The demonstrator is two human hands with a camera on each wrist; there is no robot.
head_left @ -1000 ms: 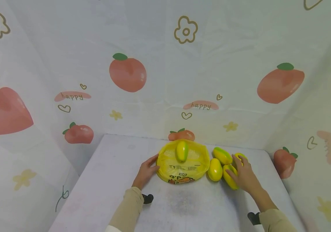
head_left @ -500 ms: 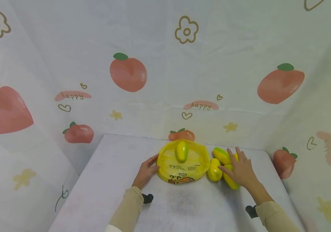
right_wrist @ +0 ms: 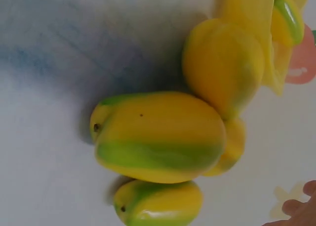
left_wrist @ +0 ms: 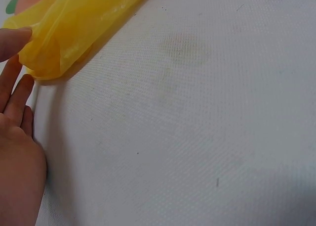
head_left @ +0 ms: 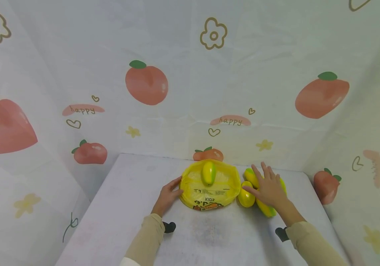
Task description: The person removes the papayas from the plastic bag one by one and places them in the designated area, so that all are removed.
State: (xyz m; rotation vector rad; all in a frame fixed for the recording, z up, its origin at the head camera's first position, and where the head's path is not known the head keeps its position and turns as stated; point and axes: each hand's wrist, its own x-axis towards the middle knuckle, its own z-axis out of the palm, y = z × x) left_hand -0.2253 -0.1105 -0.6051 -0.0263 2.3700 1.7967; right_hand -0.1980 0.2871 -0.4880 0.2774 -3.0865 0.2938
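A yellow plastic bag [head_left: 210, 201] with printed lettering lies with its mouth spread on the table. One yellow-green mango-like fruit [head_left: 209, 173] is in its opening. My left hand [head_left: 166, 197] holds the bag's left edge; the left wrist view has the thumb and fingertips at the yellow plastic [left_wrist: 74, 33]. Over a cluster of similar fruits right of the bag, my right hand [head_left: 269, 188] hovers with fingers spread, partly hiding them. Nearest the bag is one fruit [head_left: 246, 194]; another fruit [right_wrist: 158, 137] fills the middle of the right wrist view.
The white table [head_left: 126, 192] meets a white cloth backdrop [head_left: 183, 133] printed with fruit, hearts and flowers along its back. Similar cloth hangs at both sides. The cluster's leftmost fruit sits against or very near the bag's right rim.
My right hand has moved left from the far-right fruit across the cluster, its fingers now more spread and raised. My left hand, the bag and the fruit in it stay in place.
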